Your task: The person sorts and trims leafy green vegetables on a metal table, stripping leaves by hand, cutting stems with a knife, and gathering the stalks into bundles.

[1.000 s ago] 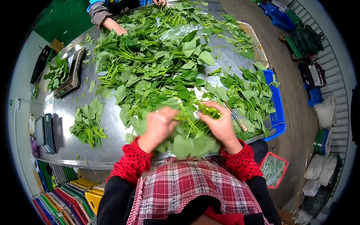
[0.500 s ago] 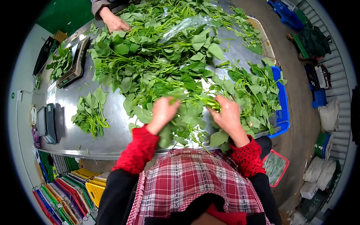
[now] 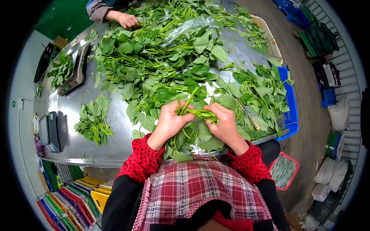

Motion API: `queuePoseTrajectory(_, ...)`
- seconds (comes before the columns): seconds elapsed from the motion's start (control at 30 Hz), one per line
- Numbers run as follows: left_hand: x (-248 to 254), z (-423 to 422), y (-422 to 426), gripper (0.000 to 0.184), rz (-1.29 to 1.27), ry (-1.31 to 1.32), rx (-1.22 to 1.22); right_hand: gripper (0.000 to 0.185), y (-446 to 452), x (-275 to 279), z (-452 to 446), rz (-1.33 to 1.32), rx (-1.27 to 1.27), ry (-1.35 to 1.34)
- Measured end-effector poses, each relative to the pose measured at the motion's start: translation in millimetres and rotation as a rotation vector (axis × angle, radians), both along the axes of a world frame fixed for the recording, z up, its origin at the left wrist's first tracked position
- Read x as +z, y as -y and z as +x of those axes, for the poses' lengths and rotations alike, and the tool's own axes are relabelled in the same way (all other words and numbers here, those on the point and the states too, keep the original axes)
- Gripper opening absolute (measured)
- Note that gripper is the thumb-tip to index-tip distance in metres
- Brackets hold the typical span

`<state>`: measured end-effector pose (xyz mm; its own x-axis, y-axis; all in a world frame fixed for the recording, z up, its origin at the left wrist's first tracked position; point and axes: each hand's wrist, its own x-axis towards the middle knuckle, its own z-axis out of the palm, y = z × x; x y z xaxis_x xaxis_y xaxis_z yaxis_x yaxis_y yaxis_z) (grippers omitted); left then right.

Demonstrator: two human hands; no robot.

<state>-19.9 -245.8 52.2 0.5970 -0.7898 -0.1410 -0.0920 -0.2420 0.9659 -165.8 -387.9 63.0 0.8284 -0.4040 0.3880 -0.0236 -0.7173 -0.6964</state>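
Near the table's front edge, my left hand [image 3: 172, 120] is closed on a few green stems [image 3: 189, 101] that point up and away. Beside it my right hand [image 3: 223, 122] grips a bunch of leafy stems [image 3: 204, 114], whose cut ends reach toward my left fingers. Leaves hang below both hands. A large heap of leafy greens [image 3: 154, 65] covers the middle of the metal table [image 3: 119, 142]. A small bundle of greens [image 3: 94, 119] lies apart on the left. A knife with a wooden handle [image 3: 254, 123] rests to the right of my right hand.
A co-worker's hand [image 3: 128, 20] touches the heap's far left. Scales [image 3: 76, 71] and a grey device [image 3: 49, 132] stand on the left. A blue crate [image 3: 291, 111] and cream crate [image 3: 269, 36] sit along the right edge. A red basket [image 3: 284, 171] is on the floor.
My left hand has come in beside my right hand and now holds stems. The knife handle shows again beside my right hand. The co-worker's hand has shifted slightly over the heap.
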Motion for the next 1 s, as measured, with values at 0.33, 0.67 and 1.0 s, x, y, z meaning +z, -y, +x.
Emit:
queuePoseTrajectory(0.33, 13.5, -22.8, 21.0, 0.016, -0.380, -0.107, 0.101, 0.028, -16.0, 1.9, 11.3, 0.872, -0.002, 0.048)
queuePoseTrajectory(0.67, 0.1, -40.3, 22.0, 0.020, -0.237, -0.410, 0.081, 0.040, -2.9, 5.4, 13.5, 0.861, -0.064, 0.101)
queuePoseTrajectory(1.0, -25.0, -46.7, 14.8, 0.062, -0.164, -0.012, -0.192, 0.045, -7.9, 2.3, 13.5, 0.587, 0.087, -0.101)
